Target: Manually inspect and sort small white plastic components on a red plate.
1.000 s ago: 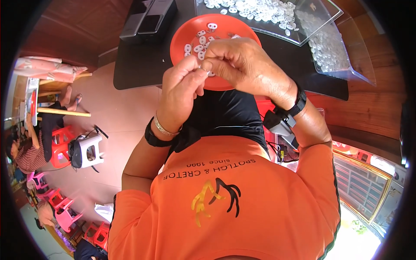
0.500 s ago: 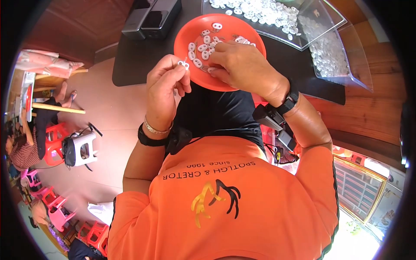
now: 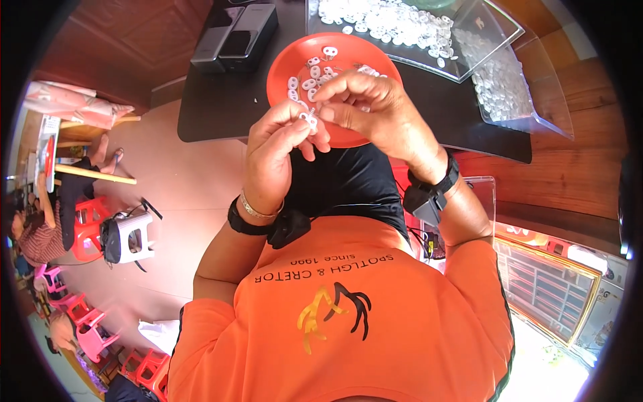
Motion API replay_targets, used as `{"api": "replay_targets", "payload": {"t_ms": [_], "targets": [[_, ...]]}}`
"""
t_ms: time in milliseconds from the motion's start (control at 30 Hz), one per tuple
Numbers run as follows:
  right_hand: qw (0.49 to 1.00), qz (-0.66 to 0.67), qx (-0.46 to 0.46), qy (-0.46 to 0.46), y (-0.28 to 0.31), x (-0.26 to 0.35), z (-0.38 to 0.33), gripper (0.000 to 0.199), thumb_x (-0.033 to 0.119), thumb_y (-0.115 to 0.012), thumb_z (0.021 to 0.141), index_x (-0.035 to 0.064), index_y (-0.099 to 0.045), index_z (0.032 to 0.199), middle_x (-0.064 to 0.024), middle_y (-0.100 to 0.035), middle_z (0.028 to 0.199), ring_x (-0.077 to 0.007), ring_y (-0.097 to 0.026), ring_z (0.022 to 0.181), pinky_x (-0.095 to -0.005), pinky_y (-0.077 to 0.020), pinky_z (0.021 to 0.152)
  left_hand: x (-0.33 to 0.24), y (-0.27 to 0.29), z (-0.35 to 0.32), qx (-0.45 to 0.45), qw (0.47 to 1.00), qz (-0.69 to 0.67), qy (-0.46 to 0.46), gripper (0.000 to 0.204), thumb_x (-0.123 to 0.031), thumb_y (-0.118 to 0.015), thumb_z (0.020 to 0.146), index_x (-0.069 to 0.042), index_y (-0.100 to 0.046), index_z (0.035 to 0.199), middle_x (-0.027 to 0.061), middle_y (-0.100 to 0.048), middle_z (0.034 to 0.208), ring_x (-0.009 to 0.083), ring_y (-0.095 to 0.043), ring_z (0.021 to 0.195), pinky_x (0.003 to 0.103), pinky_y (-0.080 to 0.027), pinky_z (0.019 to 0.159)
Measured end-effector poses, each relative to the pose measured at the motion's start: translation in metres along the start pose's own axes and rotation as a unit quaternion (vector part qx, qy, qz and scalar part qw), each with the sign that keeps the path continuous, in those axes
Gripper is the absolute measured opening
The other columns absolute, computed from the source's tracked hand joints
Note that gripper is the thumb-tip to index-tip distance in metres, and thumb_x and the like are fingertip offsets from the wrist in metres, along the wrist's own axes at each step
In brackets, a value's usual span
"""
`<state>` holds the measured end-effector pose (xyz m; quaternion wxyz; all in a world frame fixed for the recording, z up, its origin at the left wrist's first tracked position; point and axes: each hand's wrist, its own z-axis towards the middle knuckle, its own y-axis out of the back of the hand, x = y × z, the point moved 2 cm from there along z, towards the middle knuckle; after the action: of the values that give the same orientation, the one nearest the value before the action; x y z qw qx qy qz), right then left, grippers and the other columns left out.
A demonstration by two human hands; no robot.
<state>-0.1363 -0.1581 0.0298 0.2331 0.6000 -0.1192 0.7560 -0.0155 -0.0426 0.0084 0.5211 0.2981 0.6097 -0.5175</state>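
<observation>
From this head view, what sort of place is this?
Probably a small, informal assembly workplace. Both hands pinch a small white part over a red plate of the same parts; a clear tray holds many more on a dark table.

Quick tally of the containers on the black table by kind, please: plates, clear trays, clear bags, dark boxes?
Orange plate: 1
Clear tray of white pieces: 1
Clear bag of white pieces: 1
Dark boxes: 2
Total: 5

The loose white pieces are too many and too small to count.

Glossy orange plastic plate (image 3: 348, 137), white plastic pieces (image 3: 309, 118), matt black tabletop (image 3: 221, 107).
</observation>
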Motion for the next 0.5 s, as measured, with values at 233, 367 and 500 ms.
{"api": "replay_targets", "payload": {"t_ms": [233,367,500], "targets": [[0.992,0.118,0.003,-0.043,-0.002,0.001,-0.018,0.018,-0.001,-0.058,0.091,-0.0007,-0.062,0.108,-0.0058,-0.064,0.087,-0.0120,-0.062,0.078,-0.0274,-0.0528,0.077,0.008,0.001,0.002,0.032,0.995,-0.087,-0.020,0.017,-0.019,-0.046,0.088,-0.003,-0.053,0.083,0.0092,-0.060,0.074,0.0171,-0.059,0.062,0.024,-0.043,0.054],[0.967,0.248,0.042,-0.032,-0.006,-0.004,-0.019,0.010,0.001,-0.058,0.091,-0.0009,-0.062,0.101,-0.0054,-0.063,0.083,-0.0098,-0.061,0.077,-0.0260,-0.0518,0.071,0.010,-0.005,0.003,0.047,0.991,-0.126,-0.003,0.017,-0.019,-0.046,0.088,-0.004,-0.052,0.084,0.0098,-0.060,0.074,0.0175,-0.059,0.061,0.024,-0.043,0.054],[0.989,0.119,-0.053,-0.072,0.005,-0.009,-0.016,0.010,0.007,-0.062,0.091,0.0011,-0.063,0.098,-0.0016,-0.063,0.081,-0.0075,-0.059,0.073,-0.0203,-0.0476,0.067,0.004,-0.009,0.000,0.005,0.997,-0.075,0.004,0.016,-0.018,-0.047,0.088,-0.004,-0.052,0.082,0.0065,-0.057,0.070,0.0152,-0.056,0.059,0.022,-0.040,0.053]]}}
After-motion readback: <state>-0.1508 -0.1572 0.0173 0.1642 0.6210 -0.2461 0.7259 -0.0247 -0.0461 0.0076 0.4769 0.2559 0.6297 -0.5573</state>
